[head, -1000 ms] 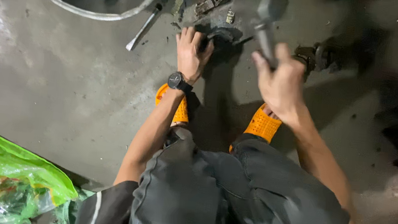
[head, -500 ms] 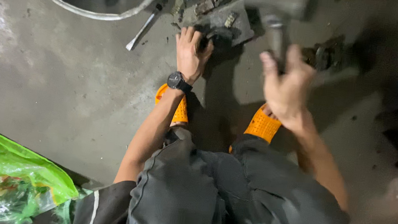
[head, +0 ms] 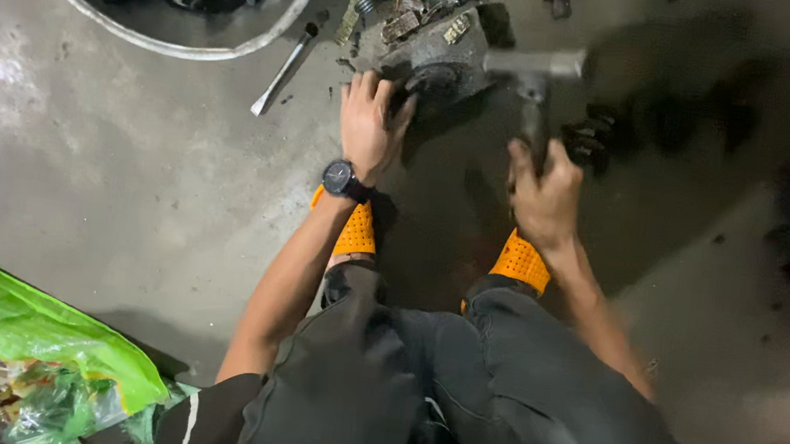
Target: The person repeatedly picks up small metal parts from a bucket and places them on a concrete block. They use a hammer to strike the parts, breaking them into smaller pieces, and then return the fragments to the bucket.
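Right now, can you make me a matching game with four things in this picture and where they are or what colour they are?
Things:
1. hammer
2. watch
3. plastic bag
4. shoes

Descriptions:
A. bright green, on the floor at the lower left
B. orange with little holes
C. black, on the left wrist
D. gripped in the right hand

Pairs: 1-D, 2-C, 3-A, 4-B
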